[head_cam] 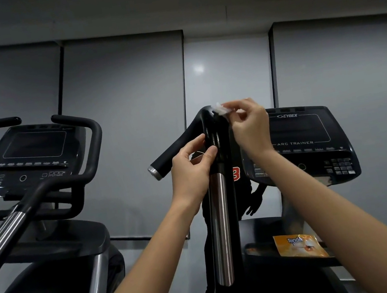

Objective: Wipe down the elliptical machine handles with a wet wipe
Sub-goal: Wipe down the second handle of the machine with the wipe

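White and bunched small, the wet wipe [221, 109] was pinched by the fingertips of the right grip [251, 126] against the top bend of the black handle [212, 127]. The left grip [192, 166] clasped the stem just above its chrome sleeve. Wadded so tightly, the wipe would likely miss much of the surface or slip from the pinch. The handle might swing if the clasp loosened.

We find a dark ledge [260, 250] low on the Arc Trainer, beneath its Cybex console [299, 138]. Flat on it lies an orange wet-wipe packet [300, 246] marked "Tender", turned slightly askew, with an orange glint on the glossy rim just beside it.
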`<state>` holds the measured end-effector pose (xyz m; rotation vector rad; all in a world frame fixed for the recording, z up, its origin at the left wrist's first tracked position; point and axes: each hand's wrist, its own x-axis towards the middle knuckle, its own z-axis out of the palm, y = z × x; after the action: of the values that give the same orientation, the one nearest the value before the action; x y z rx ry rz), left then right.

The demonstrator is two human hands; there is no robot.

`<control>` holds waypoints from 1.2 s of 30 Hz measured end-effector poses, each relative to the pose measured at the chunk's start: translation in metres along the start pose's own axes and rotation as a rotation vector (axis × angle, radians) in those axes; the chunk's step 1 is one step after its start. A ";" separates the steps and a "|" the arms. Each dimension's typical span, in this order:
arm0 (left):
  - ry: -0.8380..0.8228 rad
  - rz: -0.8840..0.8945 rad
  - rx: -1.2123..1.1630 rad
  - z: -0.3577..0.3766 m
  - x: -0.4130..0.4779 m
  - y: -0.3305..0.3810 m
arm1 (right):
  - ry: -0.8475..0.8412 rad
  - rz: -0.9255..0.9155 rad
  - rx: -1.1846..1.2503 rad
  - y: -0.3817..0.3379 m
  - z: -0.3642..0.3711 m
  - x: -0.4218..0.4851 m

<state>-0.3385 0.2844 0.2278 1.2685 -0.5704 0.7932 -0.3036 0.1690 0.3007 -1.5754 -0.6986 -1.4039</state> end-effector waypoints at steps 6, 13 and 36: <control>-0.006 0.011 -0.004 0.000 -0.001 0.002 | 0.076 0.408 0.276 0.011 0.015 0.007; -0.035 0.004 -0.001 -0.001 0.000 0.007 | -0.099 0.368 0.413 0.004 -0.017 -0.023; -0.032 -0.027 -0.021 -0.002 0.002 0.006 | 0.000 0.092 -0.057 0.006 0.006 0.022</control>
<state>-0.3421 0.2870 0.2324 1.2691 -0.5843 0.7438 -0.2913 0.1687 0.3211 -1.6310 -0.5832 -1.3671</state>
